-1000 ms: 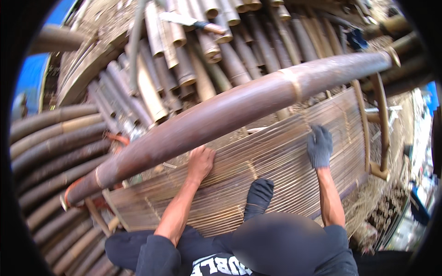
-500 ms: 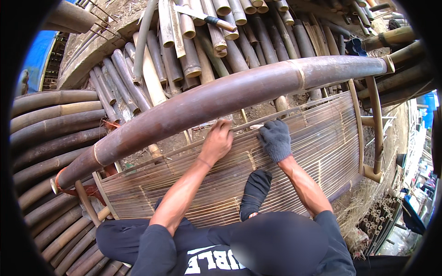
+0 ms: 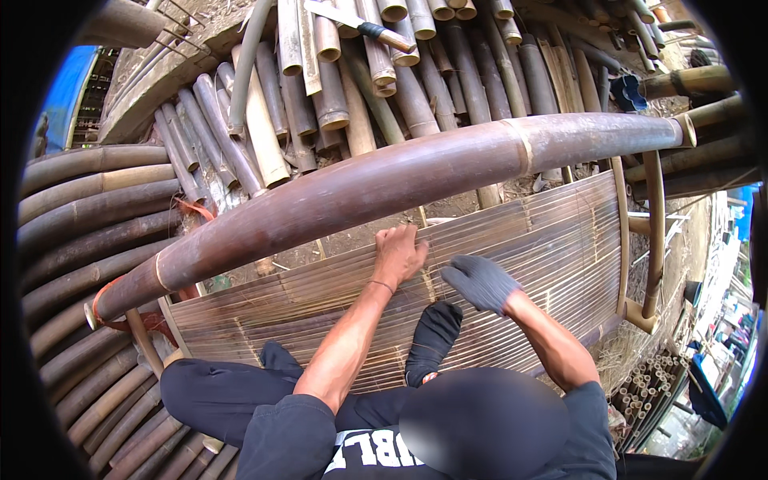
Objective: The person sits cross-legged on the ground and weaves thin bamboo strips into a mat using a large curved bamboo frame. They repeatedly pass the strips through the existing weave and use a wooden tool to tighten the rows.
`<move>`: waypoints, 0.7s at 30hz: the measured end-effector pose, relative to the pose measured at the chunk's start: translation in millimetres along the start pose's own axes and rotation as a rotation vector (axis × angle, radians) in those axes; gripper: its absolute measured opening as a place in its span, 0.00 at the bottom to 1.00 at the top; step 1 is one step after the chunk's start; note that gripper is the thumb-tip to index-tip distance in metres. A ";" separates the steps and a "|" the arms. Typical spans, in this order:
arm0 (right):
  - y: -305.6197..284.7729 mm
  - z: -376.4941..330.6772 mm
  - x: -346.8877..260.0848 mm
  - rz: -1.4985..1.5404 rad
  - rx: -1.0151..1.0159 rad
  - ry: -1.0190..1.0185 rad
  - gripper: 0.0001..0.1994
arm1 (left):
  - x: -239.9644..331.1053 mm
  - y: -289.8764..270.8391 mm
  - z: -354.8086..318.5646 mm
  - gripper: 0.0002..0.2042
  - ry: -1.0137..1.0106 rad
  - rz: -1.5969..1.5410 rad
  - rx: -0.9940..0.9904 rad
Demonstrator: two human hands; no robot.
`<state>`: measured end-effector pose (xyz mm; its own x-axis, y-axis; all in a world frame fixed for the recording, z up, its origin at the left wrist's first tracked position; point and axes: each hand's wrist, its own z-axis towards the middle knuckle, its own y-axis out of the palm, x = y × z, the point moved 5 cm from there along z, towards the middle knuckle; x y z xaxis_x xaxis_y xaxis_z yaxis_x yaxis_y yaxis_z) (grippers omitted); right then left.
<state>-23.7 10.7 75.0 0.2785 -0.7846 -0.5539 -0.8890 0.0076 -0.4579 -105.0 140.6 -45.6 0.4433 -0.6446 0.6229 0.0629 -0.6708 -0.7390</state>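
Outdoors, cut bamboo poles (image 3: pixel 320 104) lie stacked on the far ground, with more poles (image 3: pixel 88 208) piled along the left side. One thick brown pole (image 3: pixel 384 188) runs from near left to far right, raised over a mat (image 3: pixel 544 240) of thin bamboo slats. This mat lies flat in front of the seated person, under the thick pole at its far edge, and extends from the left pile to a curved bamboo frame (image 3: pixel 620 232) on the right. The person sits at the near edge in dark trousers and a dark shirt, one socked foot (image 3: pixel 432 336) resting on the slats. The left hand (image 3: pixel 400 254) is bare; it lies at the far edge of the mat, fingers curled down together over the slat ends, just below the thick pole. The right hand (image 3: pixel 480 282) wears a dark glove and rests just right of the left hand, palm down on the slats, fingers bent and close together; whether it pinches a single slat cannot be told. The two hands are near each other but apart. A knife (image 3: pixel 356 22) with a dark handle lies on the far poles, well away from both hands. A blue object (image 3: pixel 628 92) sits among the poles at far right.
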 end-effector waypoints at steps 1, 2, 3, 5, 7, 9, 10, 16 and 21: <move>-19.1 -23.2 -14.0 -0.074 0.125 -0.090 0.16 | 5.8 -2.5 -0.2 0.20 0.012 0.069 0.025; -43.3 -49.6 -30.5 -0.027 0.306 -0.276 0.11 | 10.1 -3.7 -0.3 0.22 0.004 0.155 0.015; -67.6 -70.4 -37.7 -0.023 0.401 -0.360 0.07 | 13.0 -3.3 2.3 0.27 -0.035 0.204 -0.003; -122.7 -98.4 -34.3 -0.011 0.741 -0.458 0.08 | 8.5 2.1 7.1 0.29 -0.241 0.089 -0.124; -172.7 -109.1 2.5 0.004 1.051 -0.220 0.07 | 1.8 8.4 15.0 0.27 -0.403 -0.045 -0.216; -192.5 -84.3 38.8 -0.084 1.241 -0.139 0.05 | -3.1 5.9 23.2 0.23 -0.458 -0.086 -0.134; -187.4 -58.5 49.6 -0.304 1.242 -0.093 0.06 | -6.3 6.6 24.4 0.22 -0.510 -0.107 -0.131; -23.1 124.4 56.6 -0.744 0.552 -0.187 0.10 | -9.3 12.5 36.0 0.21 -0.626 0.009 -0.420; 32.2 192.2 53.4 -0.946 0.325 -0.376 0.14 | -11.7 14.1 44.5 0.22 -0.693 0.087 -0.353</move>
<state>32.3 88.2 -103.0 0.9477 -0.3177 -0.0298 -0.1288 -0.2954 -0.9466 -69.6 155.0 -74.7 0.8982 -0.4022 0.1776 -0.2345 -0.7800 -0.5802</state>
